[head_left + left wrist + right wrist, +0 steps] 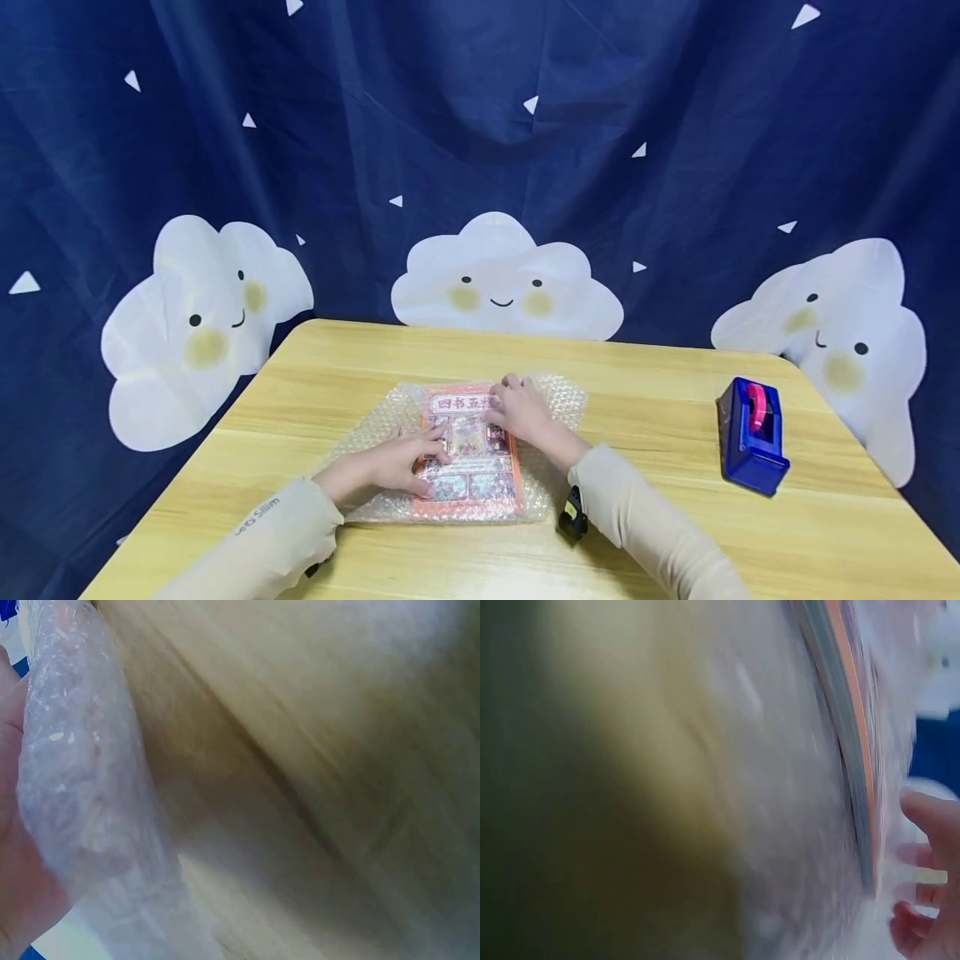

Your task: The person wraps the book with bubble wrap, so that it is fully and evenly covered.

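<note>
An orange-covered book with picture panels and large characters lies on bubble wrap, a clear layer of it over the cover. My left hand rests on the book's left side, fingers spread. In the left wrist view, part of that hand shows behind a raised fold of bubble wrap. Over the book's upper right edge lies my right hand, fingers slightly bent and touching the wrap. The right wrist view, blurred, has the book's page edge beside the right hand's fingers.
On the right of the wooden table stands a blue tape dispenser with a pink roll core. A dark blue curtain with smiling clouds hangs behind the table's far edge.
</note>
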Motion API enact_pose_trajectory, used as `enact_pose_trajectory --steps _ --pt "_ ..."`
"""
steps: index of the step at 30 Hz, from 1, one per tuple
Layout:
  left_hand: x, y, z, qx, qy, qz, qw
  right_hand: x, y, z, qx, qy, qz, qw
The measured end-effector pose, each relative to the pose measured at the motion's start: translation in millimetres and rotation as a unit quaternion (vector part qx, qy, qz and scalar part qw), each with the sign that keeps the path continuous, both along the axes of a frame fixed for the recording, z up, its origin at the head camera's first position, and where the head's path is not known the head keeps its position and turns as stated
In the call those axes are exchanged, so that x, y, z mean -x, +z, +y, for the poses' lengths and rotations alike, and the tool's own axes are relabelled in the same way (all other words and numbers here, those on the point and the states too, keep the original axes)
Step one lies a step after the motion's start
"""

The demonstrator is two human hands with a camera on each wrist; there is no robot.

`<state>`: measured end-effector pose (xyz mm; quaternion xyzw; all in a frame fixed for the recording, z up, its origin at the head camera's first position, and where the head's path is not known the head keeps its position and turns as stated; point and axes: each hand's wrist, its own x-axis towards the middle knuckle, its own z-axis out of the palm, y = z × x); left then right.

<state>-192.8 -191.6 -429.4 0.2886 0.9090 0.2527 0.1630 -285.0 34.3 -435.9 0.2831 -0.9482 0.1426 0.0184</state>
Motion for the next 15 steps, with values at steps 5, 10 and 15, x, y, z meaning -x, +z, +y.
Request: enact_pose_trajectory --steps 5,10,15 --pt "0.2 -2.4 -1.9 0.0 0.001 0.004 1.0 -19.5 -2.3 -7.0 0.011 0.047 -0.004 0.9988" --pt "-0.2 -1.3 -1.5 -0.013 0.001 -0.004 0.9999 -25.2 -4.6 -8.2 0.03 0.042 -0.05 0.9974" --pt "-2.0 2.5 -0.9 -0.001 0.002 -0.018 0.9998 -26.5 -3.9 -7.1 0.046 0.04 -0.077 0.9951"
